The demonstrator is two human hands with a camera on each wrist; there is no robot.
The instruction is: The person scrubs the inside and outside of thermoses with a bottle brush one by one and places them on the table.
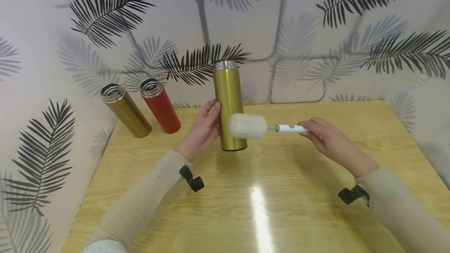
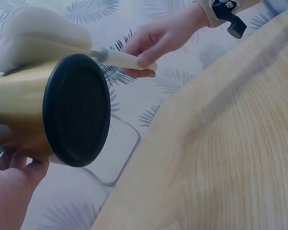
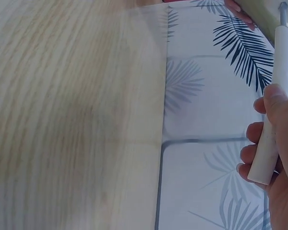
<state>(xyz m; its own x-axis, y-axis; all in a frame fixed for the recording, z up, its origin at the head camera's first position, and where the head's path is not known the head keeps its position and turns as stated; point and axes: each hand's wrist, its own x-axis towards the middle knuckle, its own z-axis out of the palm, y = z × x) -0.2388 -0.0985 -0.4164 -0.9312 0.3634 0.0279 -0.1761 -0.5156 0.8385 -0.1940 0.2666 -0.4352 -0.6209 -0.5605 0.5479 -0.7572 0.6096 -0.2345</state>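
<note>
A gold-green thermos bottle [image 1: 227, 93], lidless with a steel neck, is held up off the table by my left hand [image 1: 204, 128], which grips it from the left side. Its dark round base [image 2: 78, 110] faces the left wrist camera. My right hand [image 1: 325, 136] holds a bottle brush by its white handle [image 3: 274, 110]. The brush's thick cream sponge head [image 1: 248, 125] lies sideways across the lower front of the bottle. In the left wrist view, the sponge [image 2: 41, 38] sits against or very near the bottle's side; contact is hard to tell.
On the back left of the wooden table [image 1: 218, 214] stand two more open bottles, one bronze-gold [image 1: 128, 112] and one red [image 1: 161, 107]. A wall [image 1: 242, 22] with a leaf pattern rises behind the table's far edge and along its left side.
</note>
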